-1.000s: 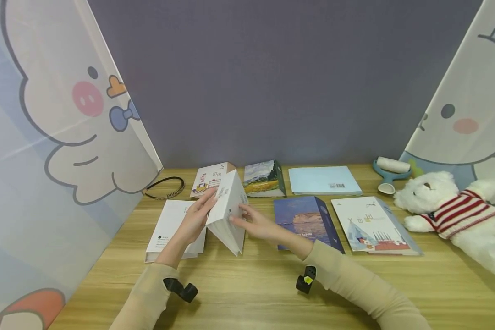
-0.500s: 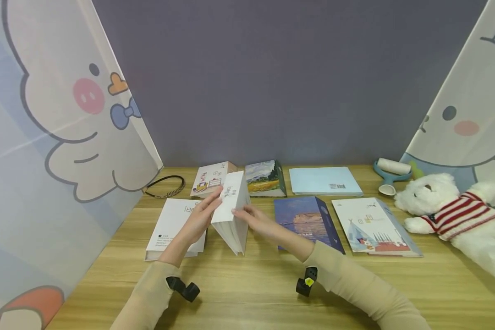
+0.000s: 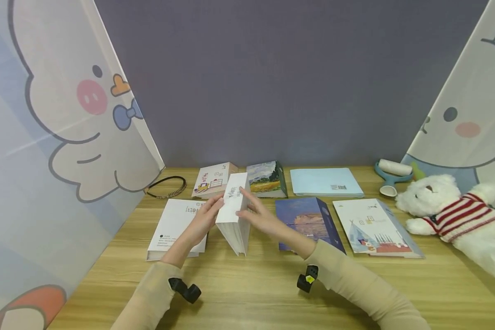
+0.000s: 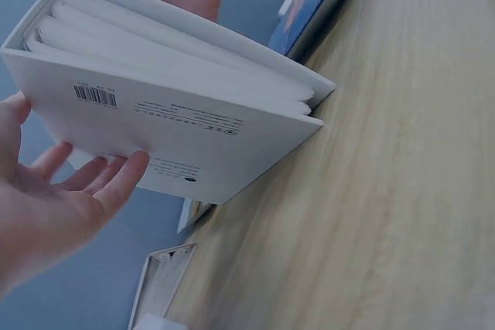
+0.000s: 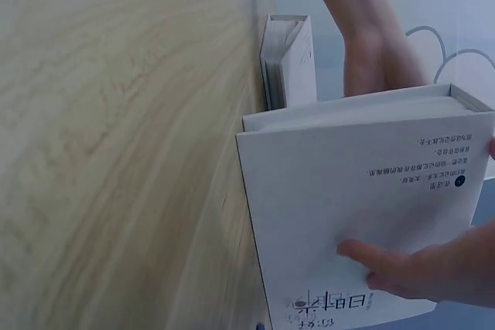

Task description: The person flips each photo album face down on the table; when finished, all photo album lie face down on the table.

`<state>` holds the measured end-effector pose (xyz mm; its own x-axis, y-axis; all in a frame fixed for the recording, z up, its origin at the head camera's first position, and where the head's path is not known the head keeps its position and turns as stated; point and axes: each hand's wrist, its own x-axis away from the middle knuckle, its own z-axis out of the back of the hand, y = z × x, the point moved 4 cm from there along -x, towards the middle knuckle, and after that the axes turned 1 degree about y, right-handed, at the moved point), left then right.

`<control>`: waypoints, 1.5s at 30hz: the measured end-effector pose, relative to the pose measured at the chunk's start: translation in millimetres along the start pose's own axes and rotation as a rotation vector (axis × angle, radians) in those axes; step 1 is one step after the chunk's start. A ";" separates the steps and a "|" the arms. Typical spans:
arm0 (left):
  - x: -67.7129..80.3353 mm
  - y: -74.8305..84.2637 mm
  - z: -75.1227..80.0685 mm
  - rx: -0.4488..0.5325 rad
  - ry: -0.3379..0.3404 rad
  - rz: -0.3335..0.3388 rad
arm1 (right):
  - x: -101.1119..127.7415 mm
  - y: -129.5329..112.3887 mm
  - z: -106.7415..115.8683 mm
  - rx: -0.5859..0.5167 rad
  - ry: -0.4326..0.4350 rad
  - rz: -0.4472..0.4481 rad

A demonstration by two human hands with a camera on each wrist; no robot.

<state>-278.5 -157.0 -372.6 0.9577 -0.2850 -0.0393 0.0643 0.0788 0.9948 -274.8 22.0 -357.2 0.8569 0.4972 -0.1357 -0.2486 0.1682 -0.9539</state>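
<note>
White album [image 3: 233, 215] is held standing on its lower edge on the wooden table [image 3: 251, 293], between the left hand [image 3: 202, 220] and right hand [image 3: 261, 219], both pressed flat with straight fingers against its covers. It is judged stiff, rather heavy and smooth, best taken by both covers near the spine. Seven other albums are counted lying around, one teddy bear [image 3: 458, 215] at right.

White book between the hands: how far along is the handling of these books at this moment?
Nothing looks finished. The white book stands on edge on the table, left hand flat on one cover, right hand on the other. A matching white book lies flat beside it. Six more lie flat and untouched, including the blue album and the tent-cover book.
</note>
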 end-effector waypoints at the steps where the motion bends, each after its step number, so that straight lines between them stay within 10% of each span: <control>1: -0.2 -1.2 -0.9 -0.001 -0.010 0.002 | 0.5 0.4 1.0 -0.011 -0.009 -0.007; 25: -9.0 -17.5 -15.0 -0.253 -0.233 -0.031 | 12.9 12.5 29.3 -0.102 0.186 -0.045; 45: -2.8 -34.7 6.6 -0.434 -0.008 0.071 | 21.8 34.8 40.7 0.137 0.170 -0.191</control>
<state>-285.3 -165.3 -406.4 0.9620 -0.2716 0.0298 0.1122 0.4922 0.8632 -283.1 73.3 -382.4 0.9547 0.2972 -0.0113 -0.1244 0.3645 -0.9229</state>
